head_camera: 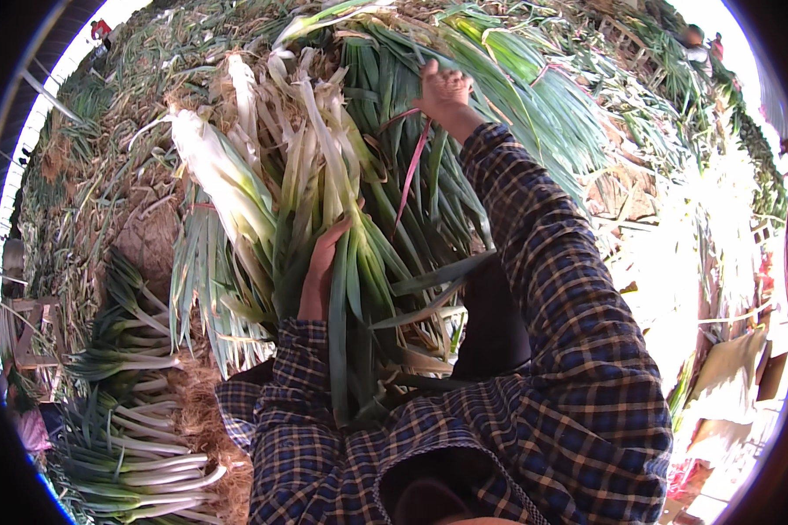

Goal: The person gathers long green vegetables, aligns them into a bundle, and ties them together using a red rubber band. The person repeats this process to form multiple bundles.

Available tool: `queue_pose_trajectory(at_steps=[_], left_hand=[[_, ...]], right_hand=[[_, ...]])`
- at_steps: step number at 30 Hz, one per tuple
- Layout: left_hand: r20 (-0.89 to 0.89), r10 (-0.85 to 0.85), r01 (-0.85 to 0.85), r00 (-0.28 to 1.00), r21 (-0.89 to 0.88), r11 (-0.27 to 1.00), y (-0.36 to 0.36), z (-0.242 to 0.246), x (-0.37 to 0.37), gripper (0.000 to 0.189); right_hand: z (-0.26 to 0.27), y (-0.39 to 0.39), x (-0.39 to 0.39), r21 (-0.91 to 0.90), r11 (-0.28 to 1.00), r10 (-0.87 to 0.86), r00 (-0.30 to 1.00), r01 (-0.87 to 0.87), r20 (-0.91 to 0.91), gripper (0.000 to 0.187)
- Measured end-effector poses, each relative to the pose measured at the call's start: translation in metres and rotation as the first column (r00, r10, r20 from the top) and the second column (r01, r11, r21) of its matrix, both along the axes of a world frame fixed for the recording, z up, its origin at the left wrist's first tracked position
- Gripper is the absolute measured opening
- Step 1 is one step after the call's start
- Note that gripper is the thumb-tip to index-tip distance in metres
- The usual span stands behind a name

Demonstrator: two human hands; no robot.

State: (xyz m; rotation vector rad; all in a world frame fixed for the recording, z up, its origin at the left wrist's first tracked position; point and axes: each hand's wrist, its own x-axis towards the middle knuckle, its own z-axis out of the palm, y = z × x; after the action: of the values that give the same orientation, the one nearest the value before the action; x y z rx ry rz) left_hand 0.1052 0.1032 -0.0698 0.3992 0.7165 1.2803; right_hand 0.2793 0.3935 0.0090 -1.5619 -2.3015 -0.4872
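Observation:
My left hand (322,262) is closed around a large leek-like green onion (354,236), its white stalk pointing away from me and its green leaves hanging towards my lap. More stalks with pale roots lie beside that hand, among them a thick white bundle (217,167) on the left. My right hand (443,92) reaches out over a heap of long green leaves (519,111), fingers bent; whether it grips a leaf cannot be told. A pink tie strip (415,167) hangs just below the right hand, across the dark leaves.
Trimmed green onions (164,469) lie in a row at the lower left, roots inward. Loose leaves and husks (105,157) cover the ground. A wooden stool or frame (36,331) stands at the far left. People (696,49) are far off at the upper right and upper left.

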Motion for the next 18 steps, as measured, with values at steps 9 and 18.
queue_pose_trajectory(at_steps=[9,18], left_hand=[[-0.425,0.092,-0.089,0.9,0.027,0.996,-0.02,0.047,0.0,0.046],[-0.893,0.286,-0.133,0.348,0.255,0.958,-0.061,0.114,0.013,0.036]], right_hand=[[0.008,-0.149,-0.045,-0.728,0.127,0.093,0.739,-0.674,-0.667,0.057],[0.063,-0.219,-0.056,-0.283,0.528,0.53,0.571,-0.8,-0.627,0.063]])
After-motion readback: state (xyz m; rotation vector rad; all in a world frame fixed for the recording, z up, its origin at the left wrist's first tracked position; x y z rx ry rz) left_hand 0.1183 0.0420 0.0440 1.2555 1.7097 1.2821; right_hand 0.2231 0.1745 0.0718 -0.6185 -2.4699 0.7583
